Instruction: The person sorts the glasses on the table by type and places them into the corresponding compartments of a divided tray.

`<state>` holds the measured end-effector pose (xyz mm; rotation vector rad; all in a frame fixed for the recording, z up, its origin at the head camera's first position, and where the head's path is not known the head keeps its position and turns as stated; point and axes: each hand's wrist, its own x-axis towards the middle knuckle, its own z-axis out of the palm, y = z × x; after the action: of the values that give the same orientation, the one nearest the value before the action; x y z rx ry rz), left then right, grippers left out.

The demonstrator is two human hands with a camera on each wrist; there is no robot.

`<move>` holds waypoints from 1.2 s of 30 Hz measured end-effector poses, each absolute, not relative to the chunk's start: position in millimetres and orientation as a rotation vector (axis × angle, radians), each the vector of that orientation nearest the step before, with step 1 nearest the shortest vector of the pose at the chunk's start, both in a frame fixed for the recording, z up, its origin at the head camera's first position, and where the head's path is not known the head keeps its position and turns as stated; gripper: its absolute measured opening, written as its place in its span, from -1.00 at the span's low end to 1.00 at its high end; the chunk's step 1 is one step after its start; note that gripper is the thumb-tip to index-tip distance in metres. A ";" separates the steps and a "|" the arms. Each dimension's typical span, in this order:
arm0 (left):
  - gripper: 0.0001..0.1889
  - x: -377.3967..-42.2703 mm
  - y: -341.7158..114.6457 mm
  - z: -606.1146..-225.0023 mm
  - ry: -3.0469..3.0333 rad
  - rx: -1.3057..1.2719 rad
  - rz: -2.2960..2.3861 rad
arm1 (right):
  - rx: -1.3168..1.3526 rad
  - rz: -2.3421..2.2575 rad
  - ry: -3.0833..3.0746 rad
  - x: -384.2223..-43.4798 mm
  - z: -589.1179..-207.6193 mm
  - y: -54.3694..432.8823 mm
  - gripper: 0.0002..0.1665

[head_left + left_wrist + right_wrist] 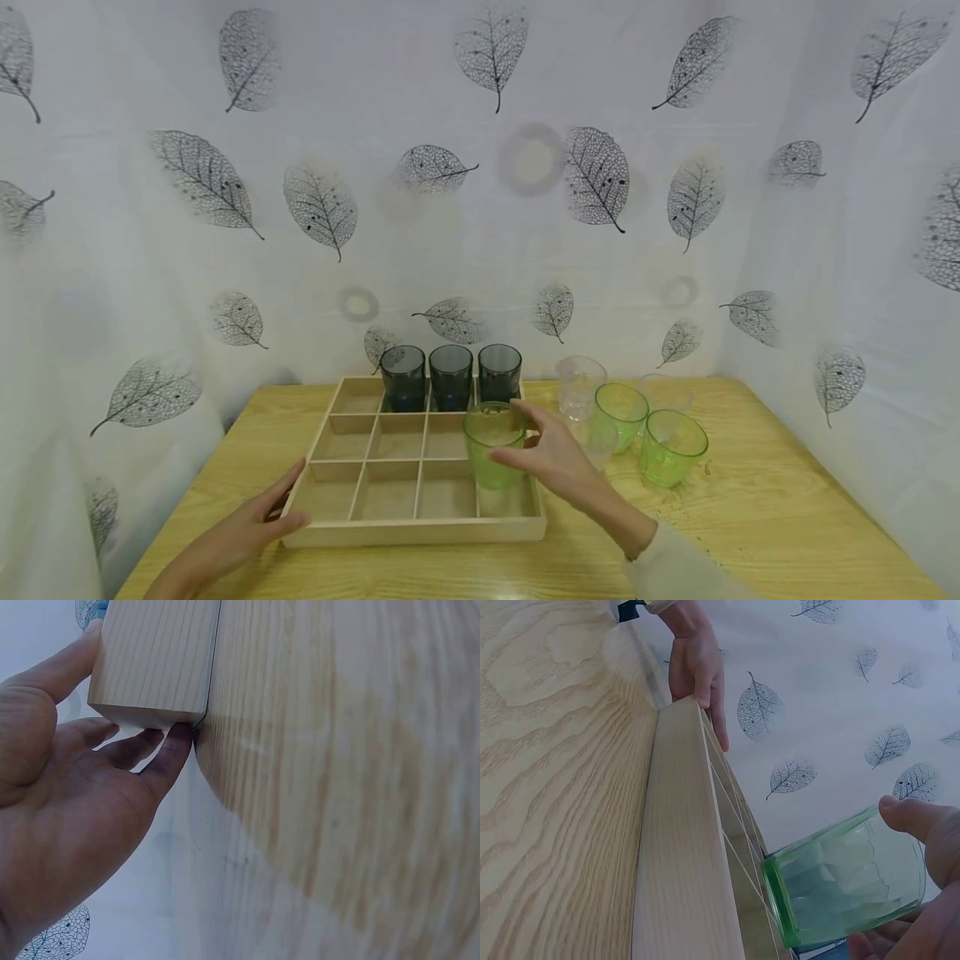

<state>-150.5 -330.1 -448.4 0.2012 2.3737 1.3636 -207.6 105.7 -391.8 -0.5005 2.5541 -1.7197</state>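
Observation:
My right hand [558, 458] holds a green transparent cup [489, 454], thumb and fingers at its sides. The cup is upright over the right column of a divided wooden tray [420, 533], overlapping its front right compartment. In the right wrist view, the cup's thick green base [781, 904] is close over the dividers. At the tray's front left corner, my left hand [236, 537] grips the wood, thumb at the rim and fingers against the left end. Three dark grey cups [452, 379] stand in the tray's back row; the back left compartment holds none.
Right of the tray stand two more green cups [675, 450] and several clear cups [581, 387], close together. All rests on a wood-grain table [780, 500]. A white curtain [465, 242] with leaf prints hangs behind and at both sides.

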 end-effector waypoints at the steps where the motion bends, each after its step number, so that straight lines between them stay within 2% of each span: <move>1: -0.12 -150.4 -330.2 -448.6 2.371 0.201 1.367 | -0.498 -1.704 2.569 -209.3 -391.9 102.3 0.07; 18: -0.13 -149.6 -329.7 -449.1 2.310 0.192 1.416 | -0.618 -1.659 2.543 -235.6 -385.6 49.0 0.12; 36: -0.15 -151.2 -332.8 -451.5 2.330 0.209 1.404 | -0.633 -1.716 2.505 -253.1 -386.3 3.6 0.07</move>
<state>-151.2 -332.8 -451.5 0.2094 2.3295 1.4036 -253.1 3.6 -386.3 -0.6325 2.5048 -1.7163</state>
